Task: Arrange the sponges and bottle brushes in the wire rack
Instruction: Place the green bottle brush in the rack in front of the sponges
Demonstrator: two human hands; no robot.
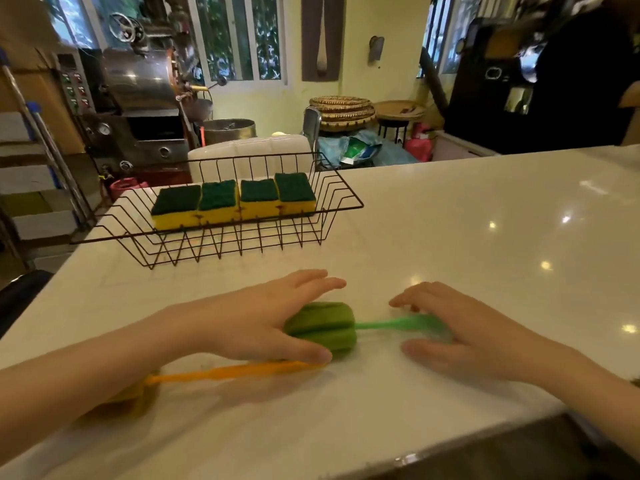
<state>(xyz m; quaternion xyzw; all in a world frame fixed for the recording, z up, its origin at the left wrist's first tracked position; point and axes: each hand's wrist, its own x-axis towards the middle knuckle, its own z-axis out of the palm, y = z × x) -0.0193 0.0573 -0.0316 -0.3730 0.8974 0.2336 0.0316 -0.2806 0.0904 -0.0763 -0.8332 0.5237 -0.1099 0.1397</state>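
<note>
The green bottle brush (pixel 322 325) lies crosswise on the counter (pixel 450 216): head under your open left hand (pixel 263 320), handle under your open right hand (pixel 460 336). Neither grip has closed.

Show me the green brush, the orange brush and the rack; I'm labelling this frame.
green brush (pixel 322 325): head view, on its sponge head.
orange brush (pixel 235 371): head view, on its handle.
rack (pixel 341 188): head view, on its right wall.

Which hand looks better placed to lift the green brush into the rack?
Probably the right hand: it lies over the green brush's handle, while the left hand rests against its sponge head.
</note>
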